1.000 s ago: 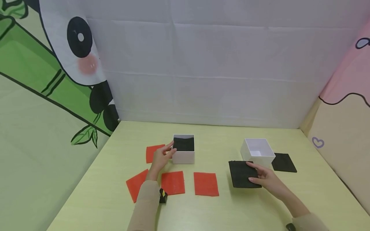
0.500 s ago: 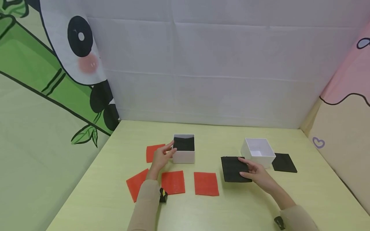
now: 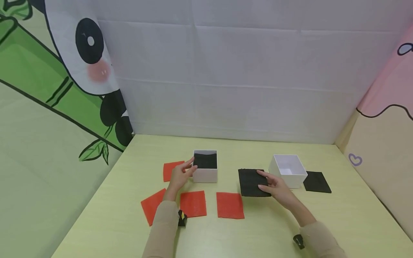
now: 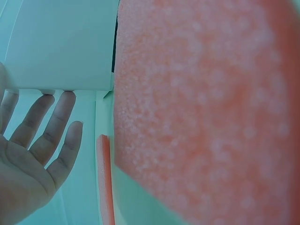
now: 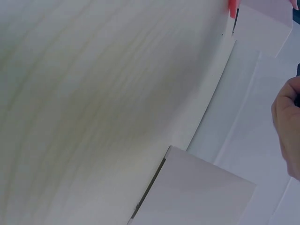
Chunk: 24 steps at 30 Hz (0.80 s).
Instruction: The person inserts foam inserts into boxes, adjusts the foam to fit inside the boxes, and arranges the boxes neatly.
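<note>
My right hand [image 3: 277,190] pinches a flat black cloth square [image 3: 253,183] by its right edge, with the thumb on the near face. It holds the square tilted above the table, left of an open white box [image 3: 288,181]. My left hand [image 3: 179,178] touches the left side of another white box [image 3: 205,176] with its fingers fairly straight. Inside that box lies a black square [image 3: 205,161]. In the left wrist view the fingertips meet the edge of the box wall [image 4: 61,47]. The right wrist view catches only part of the right hand [image 5: 288,126].
Several red squares lie about the left box, among them one in front of it [image 3: 193,204] and one nearer the middle [image 3: 230,205]. Another black square [image 3: 317,181] lies right of the right box. A printed cloth backdrop [image 3: 226,89] stands behind the table [image 3: 251,236].
My right hand has carried the black cloth square leftward and slightly away from me, toward the left box. My left hand has stayed at the left box.
</note>
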### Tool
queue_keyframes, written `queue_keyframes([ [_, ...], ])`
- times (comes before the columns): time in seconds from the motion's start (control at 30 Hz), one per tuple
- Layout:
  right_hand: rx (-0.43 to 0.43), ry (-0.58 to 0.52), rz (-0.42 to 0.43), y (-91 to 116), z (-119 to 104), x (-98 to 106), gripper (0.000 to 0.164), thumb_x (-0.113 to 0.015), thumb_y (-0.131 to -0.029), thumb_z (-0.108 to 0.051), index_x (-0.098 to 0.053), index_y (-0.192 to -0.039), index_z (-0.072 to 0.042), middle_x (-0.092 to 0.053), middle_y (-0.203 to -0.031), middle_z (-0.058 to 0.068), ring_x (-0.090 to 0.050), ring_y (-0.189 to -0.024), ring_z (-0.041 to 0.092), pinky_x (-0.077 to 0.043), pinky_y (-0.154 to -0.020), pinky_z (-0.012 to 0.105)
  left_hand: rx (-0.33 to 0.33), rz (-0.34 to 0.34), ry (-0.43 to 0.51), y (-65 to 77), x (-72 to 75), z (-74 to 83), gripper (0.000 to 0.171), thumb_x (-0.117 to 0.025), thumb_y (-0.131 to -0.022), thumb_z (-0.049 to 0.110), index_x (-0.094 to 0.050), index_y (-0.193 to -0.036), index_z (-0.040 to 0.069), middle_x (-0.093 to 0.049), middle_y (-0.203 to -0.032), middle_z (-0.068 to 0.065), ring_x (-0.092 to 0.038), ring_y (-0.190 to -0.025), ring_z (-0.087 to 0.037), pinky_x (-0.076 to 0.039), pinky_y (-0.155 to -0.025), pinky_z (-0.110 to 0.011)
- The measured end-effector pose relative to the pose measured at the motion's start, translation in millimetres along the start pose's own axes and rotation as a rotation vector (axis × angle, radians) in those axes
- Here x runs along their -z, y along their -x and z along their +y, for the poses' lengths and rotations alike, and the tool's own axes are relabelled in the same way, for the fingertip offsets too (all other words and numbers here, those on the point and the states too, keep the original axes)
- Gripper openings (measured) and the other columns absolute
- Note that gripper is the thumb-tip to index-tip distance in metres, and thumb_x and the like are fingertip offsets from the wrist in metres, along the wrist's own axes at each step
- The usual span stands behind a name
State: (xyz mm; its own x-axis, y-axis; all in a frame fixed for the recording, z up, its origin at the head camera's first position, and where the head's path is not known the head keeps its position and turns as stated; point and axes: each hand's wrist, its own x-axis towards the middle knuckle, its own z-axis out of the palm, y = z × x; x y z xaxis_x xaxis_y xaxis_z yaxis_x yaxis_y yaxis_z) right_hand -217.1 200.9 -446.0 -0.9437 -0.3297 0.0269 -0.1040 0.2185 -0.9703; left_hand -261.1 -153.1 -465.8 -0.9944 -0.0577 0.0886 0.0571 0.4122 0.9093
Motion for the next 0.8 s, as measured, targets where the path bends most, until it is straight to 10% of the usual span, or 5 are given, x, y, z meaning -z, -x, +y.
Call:
queue_keyframes([
  [0.17,0.003,-0.071,-0.031,-10.9,0.3,-6.2,0.059,-0.063,-0.083,-0.009,-0.037,-0.135,-0.002,-0.036,-0.129,0.026,-0.051,-0.095,0.011,-0.045,-0.071,0.022,0.011,-0.002,-0.014,0.3,-1.2,1.3,0.048,-0.063,-0.083,0.034,-0.051,-0.128,0.023,-0.054,-0.121,-0.013,-0.063,-0.072,-0.019,-0.036,-0.058,-0.027],
  [0.8,0.067,-0.145,-0.089,-40.6,-6.9,-29.1,0.056,-0.059,-0.084,-0.002,-0.035,-0.135,0.002,-0.033,-0.134,0.026,-0.05,-0.104,0.016,-0.046,-0.076,0.025,0.008,0.003,-0.012,1.1,-1.2,1.8,0.048,-0.063,-0.083,0.032,-0.051,-0.128,0.023,-0.055,-0.119,-0.015,-0.064,-0.071,-0.02,-0.037,-0.06,-0.027],
])
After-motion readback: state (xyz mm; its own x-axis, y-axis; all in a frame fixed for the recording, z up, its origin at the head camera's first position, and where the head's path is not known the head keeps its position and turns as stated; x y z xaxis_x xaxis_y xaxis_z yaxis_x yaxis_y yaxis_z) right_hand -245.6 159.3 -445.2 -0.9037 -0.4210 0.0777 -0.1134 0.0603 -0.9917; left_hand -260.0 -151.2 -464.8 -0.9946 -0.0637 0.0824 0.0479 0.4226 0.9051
